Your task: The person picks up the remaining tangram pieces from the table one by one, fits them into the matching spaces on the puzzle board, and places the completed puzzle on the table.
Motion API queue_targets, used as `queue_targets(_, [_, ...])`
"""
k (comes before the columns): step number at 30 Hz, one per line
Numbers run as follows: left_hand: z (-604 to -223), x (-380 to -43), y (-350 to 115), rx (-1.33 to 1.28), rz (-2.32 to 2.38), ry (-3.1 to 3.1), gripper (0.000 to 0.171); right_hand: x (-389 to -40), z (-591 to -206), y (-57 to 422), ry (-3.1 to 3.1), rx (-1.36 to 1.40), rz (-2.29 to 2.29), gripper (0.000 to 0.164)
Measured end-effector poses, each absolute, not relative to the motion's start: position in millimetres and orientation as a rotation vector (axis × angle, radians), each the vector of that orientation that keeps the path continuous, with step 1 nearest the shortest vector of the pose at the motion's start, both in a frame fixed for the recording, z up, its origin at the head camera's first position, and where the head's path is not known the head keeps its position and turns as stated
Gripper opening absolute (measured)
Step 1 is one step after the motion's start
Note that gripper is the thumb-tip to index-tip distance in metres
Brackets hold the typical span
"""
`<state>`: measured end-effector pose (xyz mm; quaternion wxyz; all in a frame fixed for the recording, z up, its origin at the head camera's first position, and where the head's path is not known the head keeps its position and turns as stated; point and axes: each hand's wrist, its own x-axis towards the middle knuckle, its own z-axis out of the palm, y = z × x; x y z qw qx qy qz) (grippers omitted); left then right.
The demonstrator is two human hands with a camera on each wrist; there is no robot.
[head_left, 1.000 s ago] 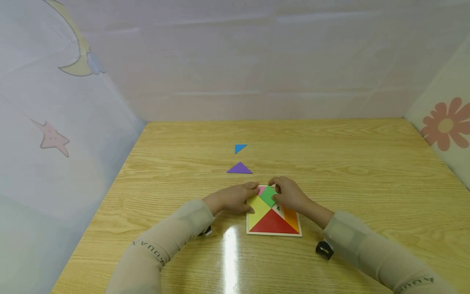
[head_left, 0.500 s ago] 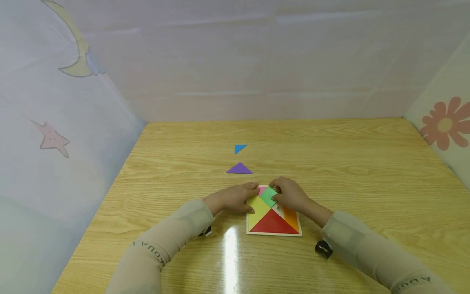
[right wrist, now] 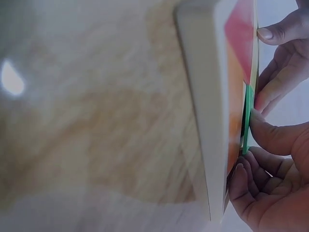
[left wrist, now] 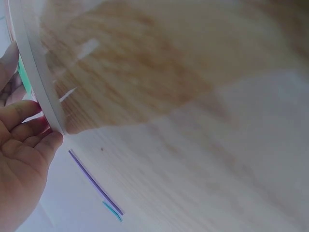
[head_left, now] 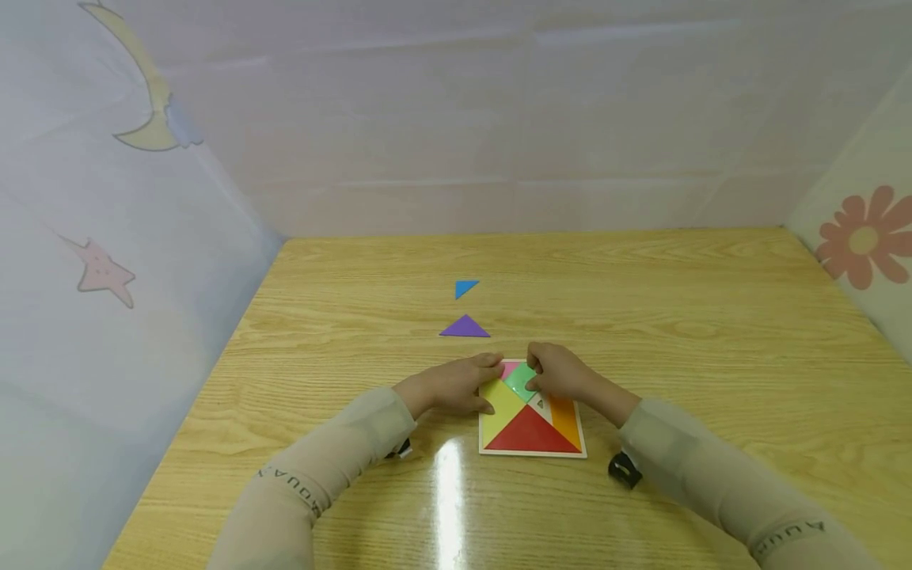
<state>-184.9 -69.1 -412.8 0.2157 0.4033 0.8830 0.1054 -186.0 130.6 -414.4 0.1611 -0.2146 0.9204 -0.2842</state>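
A square tangram board (head_left: 530, 454) lies on the table with red (head_left: 533, 434), yellow (head_left: 501, 405), orange (head_left: 565, 423) and pink (head_left: 509, 368) pieces in it. My left hand (head_left: 456, 386) grips its left side and upper-left corner, partly covering the pink piece. With thumb and curled fingers, my right hand (head_left: 563, 376) holds the green square piece (head_left: 522, 382) at the board's upper part. Seen from the right wrist, the green piece (right wrist: 247, 118) sits slightly proud of the board, under the right thumb. A pale gap (head_left: 541, 405) with a small dark mark shows between green and orange.
Beyond the board lie a purple triangle (head_left: 465, 327) and, farther back, a smaller blue triangle (head_left: 465, 288). The wooden table (head_left: 698, 317) meets printed cloth walls (head_left: 527, 119) at its back and sides. A black strap (head_left: 625, 470) hangs under the right forearm.
My right hand has shifted slightly right, and the green square has tilted flatter and edged the same way. My left hand, the board and the loose triangles stay where they were.
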Motion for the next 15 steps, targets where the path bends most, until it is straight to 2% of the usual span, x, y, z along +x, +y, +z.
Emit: queue_targets(15, [-412.5, -184.8, -69.8, 1.120, 0.292, 2.447, 0.068, -187.7, -413.1, 131.8, 2.588, -0.641, -0.784, 0.023])
